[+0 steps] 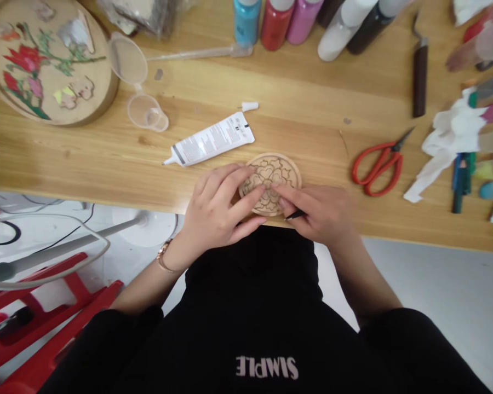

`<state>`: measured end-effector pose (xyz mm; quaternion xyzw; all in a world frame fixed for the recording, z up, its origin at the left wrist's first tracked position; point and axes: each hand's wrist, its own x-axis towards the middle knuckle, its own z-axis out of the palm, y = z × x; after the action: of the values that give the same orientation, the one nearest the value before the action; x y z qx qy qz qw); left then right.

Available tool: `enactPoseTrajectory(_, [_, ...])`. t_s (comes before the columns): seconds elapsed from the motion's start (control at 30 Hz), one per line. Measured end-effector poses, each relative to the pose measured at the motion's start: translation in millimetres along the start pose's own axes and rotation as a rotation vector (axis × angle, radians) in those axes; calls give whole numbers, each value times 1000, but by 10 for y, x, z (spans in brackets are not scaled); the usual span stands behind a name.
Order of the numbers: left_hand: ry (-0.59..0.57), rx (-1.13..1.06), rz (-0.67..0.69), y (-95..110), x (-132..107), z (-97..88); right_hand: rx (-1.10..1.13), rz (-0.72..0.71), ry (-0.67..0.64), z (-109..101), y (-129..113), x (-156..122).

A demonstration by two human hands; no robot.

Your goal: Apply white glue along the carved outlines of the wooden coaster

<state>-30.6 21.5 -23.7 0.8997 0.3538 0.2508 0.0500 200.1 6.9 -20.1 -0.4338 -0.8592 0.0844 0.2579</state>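
Observation:
A small round wooden disc [292,171] with a raised rim lies near the table's front edge, set with flower- and heart-shaped pieces. My left hand [222,205] rests over its left side, fingers spread and fingertips on the pieces. From the right, my right hand [322,212] touches the disc with its index finger. A slim dark pointed tool [294,215] is held in that hand, its tip showing below the index finger; its exact kind is hidden. Just beyond the disc lies a white glue tube [213,139], nozzle uncovered, with a white cap [250,106] near it.
Red-handled pliers [378,168] lie at the right, near crumpled tissue [449,134] and a dark-handled palette knife [420,79]. Paint bottles [277,24] line the back. At the left are a lidded plastic cup [142,112] and a large painted wooden disc [78,104].

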Motion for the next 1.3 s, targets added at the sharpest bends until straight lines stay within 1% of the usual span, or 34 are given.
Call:
enactPoseTrajectory(0.1, [24, -29, -2, -1, -4, 3, -13, 34, 5, -10, -16, 15])
enactPoseTrajectory(0.2, [40, -46, -17, -1, -6, 10, -41, 38, 15, -4, -21, 18])
enactPoseTrajectory(0.4, [24, 32, -9, 7, -1, 12, -28, -43, 12, 3, -5, 11])
enactPoseTrajectory(0.5, [23, 30, 4, 5, 0, 11, -59, -45, 3, 2, -2, 7])
enactPoseTrajectory(0.67, [33, 21, 20, -1, -1, 23, -40, -65, -7, 8, 0, -3])
enactPoseTrajectory(0.9, [36, -57, -12, -5, -17, 43, -63, -60, -30, 14, 0, -9])
enactPoseTrajectory(1.0, [43, -39, -3, -6, -15, 43, -84, -69, -38, 11, 0, -9])
enactPoseTrajectory(1.17, [19, -19, 0, -4, 1, 26, -111, -90, -43, -1, 2, -2])
enactPoseTrajectory(1.3, [24, -27, -7, -2, 6, 23, -85, -87, -46, -8, -1, 9])
